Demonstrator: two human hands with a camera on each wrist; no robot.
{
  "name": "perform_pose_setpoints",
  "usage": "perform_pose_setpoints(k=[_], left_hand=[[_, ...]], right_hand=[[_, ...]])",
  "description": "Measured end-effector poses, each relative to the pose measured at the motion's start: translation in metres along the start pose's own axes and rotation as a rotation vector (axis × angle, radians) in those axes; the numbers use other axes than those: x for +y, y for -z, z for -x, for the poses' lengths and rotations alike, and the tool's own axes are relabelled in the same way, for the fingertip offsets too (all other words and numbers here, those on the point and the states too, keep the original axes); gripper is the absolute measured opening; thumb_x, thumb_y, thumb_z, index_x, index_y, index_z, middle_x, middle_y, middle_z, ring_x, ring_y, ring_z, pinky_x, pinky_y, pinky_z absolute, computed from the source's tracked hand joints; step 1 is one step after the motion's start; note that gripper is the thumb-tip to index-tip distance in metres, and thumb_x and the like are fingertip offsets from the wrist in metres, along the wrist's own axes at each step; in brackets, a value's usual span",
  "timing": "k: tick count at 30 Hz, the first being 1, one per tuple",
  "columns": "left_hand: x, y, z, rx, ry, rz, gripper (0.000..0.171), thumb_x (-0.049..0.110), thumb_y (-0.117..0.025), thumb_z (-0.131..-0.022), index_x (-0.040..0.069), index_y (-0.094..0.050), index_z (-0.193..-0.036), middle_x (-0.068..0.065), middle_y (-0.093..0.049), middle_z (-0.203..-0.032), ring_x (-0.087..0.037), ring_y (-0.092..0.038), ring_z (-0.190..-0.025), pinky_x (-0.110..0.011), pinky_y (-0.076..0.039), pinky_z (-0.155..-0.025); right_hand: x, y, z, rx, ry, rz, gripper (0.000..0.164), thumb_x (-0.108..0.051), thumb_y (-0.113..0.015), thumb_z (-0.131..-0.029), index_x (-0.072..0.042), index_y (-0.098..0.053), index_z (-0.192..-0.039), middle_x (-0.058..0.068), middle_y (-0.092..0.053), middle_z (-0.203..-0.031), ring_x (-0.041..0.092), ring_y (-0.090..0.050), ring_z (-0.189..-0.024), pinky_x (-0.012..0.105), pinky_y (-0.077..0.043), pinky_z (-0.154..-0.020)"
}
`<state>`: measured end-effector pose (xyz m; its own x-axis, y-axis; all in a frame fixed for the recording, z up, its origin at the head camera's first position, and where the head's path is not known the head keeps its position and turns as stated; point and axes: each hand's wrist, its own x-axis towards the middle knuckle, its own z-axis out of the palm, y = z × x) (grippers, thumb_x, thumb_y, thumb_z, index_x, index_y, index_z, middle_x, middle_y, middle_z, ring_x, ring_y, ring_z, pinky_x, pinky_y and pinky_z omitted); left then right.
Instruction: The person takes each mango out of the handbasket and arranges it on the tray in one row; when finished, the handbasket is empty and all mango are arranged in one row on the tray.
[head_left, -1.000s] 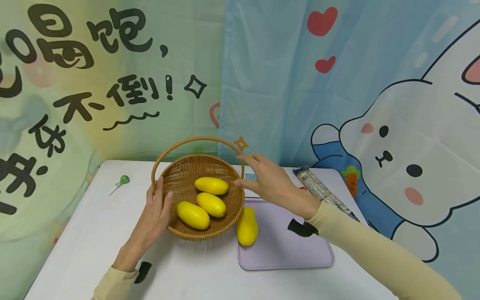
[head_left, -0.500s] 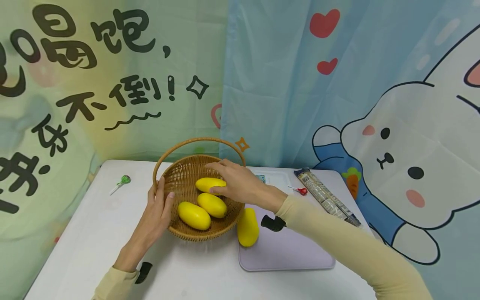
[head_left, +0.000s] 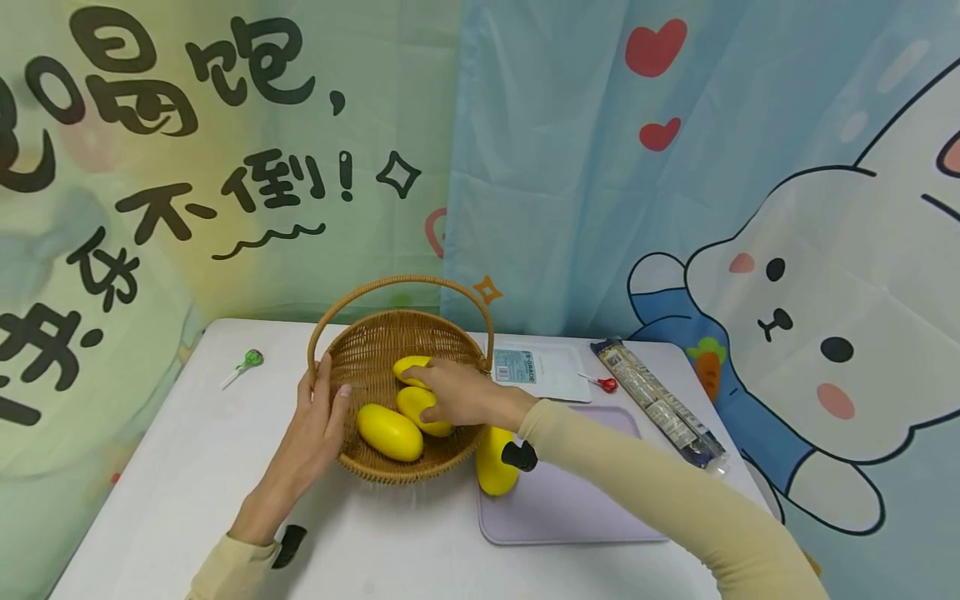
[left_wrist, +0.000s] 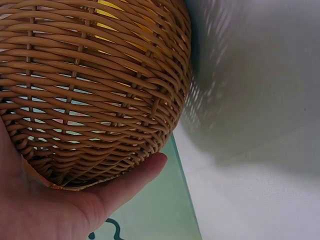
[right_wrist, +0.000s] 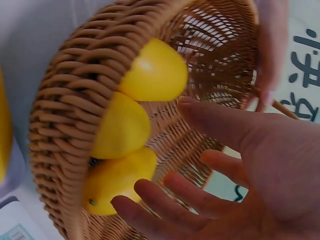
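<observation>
A brown wicker basket [head_left: 367, 346] with an arched handle stands on the table, tilted so that its inside faces me. Three smooth yellow oblong fruits lie in it: a front one [head_left: 390, 433], a middle one [head_left: 422, 403] and a back one [head_left: 408, 367]. My left hand [head_left: 303, 433] grips the basket's left rim, with the thumb along the outside of the weave in the left wrist view. Inside the basket, my right hand [head_left: 461, 396] hovers over the back and middle fruits; its fingers are spread in the right wrist view. Contact there cannot be made out.
Right of the basket is a lilac tray [head_left: 570, 508], with another yellow fruit [head_left: 495, 475] on its left edge. Behind it lie a white packet [head_left: 551, 371], a red lollipop [head_left: 607, 384] and a long foil package [head_left: 660, 404]. A green lollipop [head_left: 253, 358] lies far left.
My right hand has moved left from the basket's right rim, down into the basket over the fruits. The left hand keeps its grip on the rim.
</observation>
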<state>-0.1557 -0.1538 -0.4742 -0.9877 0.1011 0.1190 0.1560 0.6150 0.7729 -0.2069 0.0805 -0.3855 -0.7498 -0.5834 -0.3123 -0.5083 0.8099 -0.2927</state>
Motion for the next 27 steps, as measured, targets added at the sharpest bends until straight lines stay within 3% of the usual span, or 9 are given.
perform_pose_setpoints(k=[3, 8, 19, 27], left_hand=[[0.000, 0.000, 0.000, 0.001, 0.001, 0.004, 0.071, 0.050, -0.025, -0.110, 0.015, 0.003, -0.165, -0.025, 0.002, -0.168, -0.052, -0.025, -0.149, -0.068, -0.028, -0.115], [-0.001, -0.001, -0.001, 0.002, 0.007, 0.000, 0.071, 0.051, -0.025, -0.110, 0.016, 0.003, -0.165, -0.025, 0.002, -0.168, -0.052, -0.025, -0.149, -0.068, -0.029, -0.115], [0.001, 0.000, 0.000, -0.001, 0.016, 0.009, 0.071, 0.051, -0.026, -0.110, 0.017, 0.003, -0.165, -0.024, 0.003, -0.168, -0.052, -0.025, -0.149, -0.068, -0.029, -0.115], [-0.002, -0.001, -0.001, -0.003, 0.011, 0.014, 0.071, 0.052, -0.025, -0.109, 0.018, 0.003, -0.165, -0.023, 0.005, -0.169, -0.052, -0.024, -0.149, -0.068, -0.029, -0.115]], right_hand=[[0.001, -0.007, -0.005, -0.019, 0.005, 0.021, 0.065, -0.022, -0.073, -0.095, -0.018, -0.046, -0.154, 0.012, -0.052, -0.149, 0.025, -0.057, -0.129, 0.039, -0.053, -0.100], [0.004, -0.020, -0.011, -0.031, -0.002, 0.058, 0.059, -0.018, -0.069, -0.096, -0.020, -0.049, -0.151, 0.012, -0.057, -0.142, 0.023, -0.061, -0.119, 0.037, -0.057, -0.085], [0.005, -0.040, -0.018, 0.014, -0.021, 0.141, 0.054, -0.015, -0.068, -0.098, -0.019, -0.050, -0.149, 0.021, -0.052, -0.137, 0.018, -0.059, -0.075, 0.026, -0.051, -0.062], [0.006, -0.041, -0.017, 0.036, 0.010, 0.128, 0.052, -0.012, -0.068, -0.098, -0.017, -0.051, -0.147, 0.022, -0.052, -0.134, 0.016, -0.057, -0.070, 0.023, -0.050, -0.060]])
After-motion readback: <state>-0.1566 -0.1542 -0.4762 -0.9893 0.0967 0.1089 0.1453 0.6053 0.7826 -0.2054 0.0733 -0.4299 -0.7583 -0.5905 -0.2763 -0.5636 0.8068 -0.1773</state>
